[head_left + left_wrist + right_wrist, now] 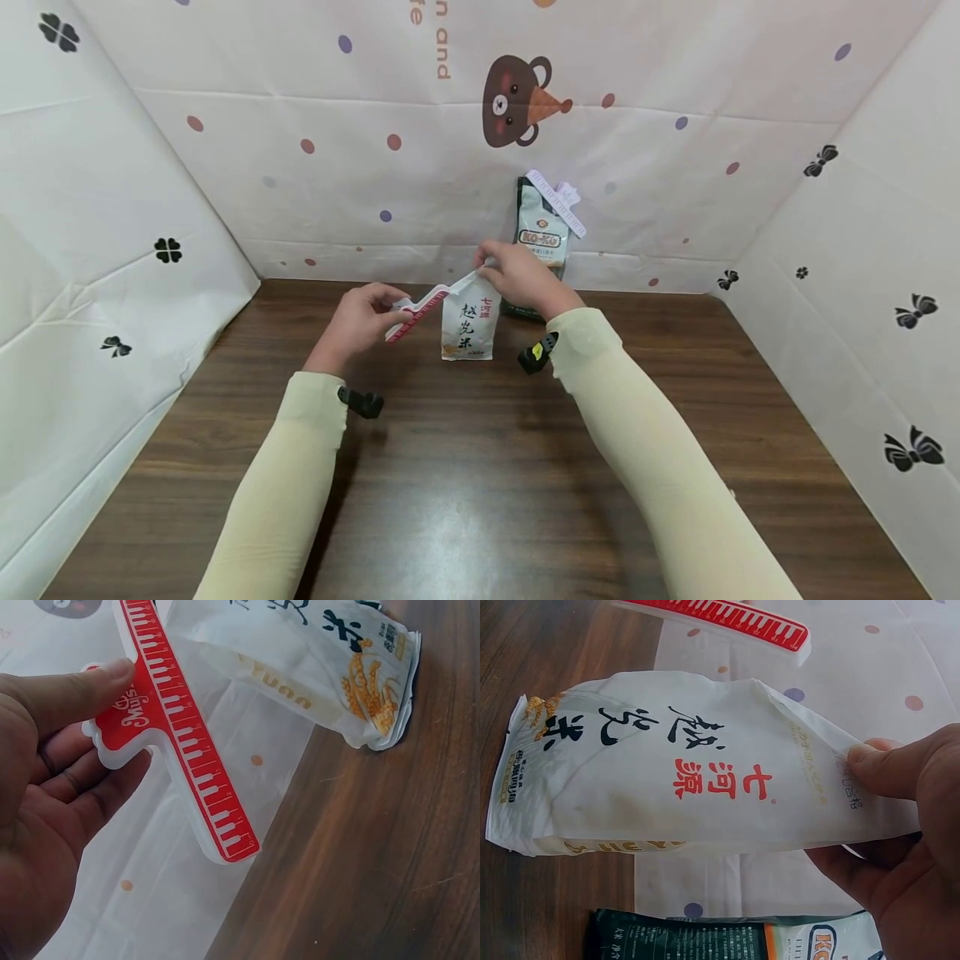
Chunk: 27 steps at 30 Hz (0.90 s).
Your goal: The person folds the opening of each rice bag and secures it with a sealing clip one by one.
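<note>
Between thumb and fingers my left hand (363, 323) pinches the handle of a red and white bag clip (187, 742) with a piano-key pattern. Its long bar slants beside the top of a white rice bag (471, 325), apart from it in the right wrist view. With thumb and fingers my right hand (521, 271) grips the top corner of that bag, which stands upright on the table. Black and red characters run down the bag's front, and golden grain is printed near its base (371, 694). The bag's top edge is partly hidden by my right fingers.
Behind my right hand, a green and white KO-KO bag (542, 225) leans against the patterned back sheet (420, 183), with a pale purple clip (557, 202) across its top. Dark wooden table (465, 467) spreads in front, with white sheets at both sides.
</note>
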### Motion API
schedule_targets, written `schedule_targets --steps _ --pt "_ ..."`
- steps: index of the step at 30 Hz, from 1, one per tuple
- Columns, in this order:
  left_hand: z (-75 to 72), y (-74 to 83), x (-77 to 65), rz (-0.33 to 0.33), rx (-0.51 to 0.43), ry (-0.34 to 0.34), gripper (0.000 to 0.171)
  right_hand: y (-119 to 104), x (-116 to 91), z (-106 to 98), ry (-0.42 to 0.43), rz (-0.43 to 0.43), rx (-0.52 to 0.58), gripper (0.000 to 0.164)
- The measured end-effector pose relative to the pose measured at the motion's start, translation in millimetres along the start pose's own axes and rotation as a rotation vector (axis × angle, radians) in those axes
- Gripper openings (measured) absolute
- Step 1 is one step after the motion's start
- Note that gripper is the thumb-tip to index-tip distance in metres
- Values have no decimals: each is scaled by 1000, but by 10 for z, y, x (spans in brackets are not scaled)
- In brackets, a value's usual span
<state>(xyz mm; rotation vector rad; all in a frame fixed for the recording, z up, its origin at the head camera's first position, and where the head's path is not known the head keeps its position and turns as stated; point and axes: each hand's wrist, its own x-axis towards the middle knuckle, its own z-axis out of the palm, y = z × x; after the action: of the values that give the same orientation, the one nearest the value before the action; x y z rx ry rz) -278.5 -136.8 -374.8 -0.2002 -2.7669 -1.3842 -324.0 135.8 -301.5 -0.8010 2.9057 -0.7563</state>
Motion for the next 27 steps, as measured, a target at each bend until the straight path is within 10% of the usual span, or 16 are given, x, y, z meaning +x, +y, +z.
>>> schedule_targets --steps 27 --pt "-57 -112 208 -91 -13 -91 34 -20 8 -24 -23 -9 -26 10"
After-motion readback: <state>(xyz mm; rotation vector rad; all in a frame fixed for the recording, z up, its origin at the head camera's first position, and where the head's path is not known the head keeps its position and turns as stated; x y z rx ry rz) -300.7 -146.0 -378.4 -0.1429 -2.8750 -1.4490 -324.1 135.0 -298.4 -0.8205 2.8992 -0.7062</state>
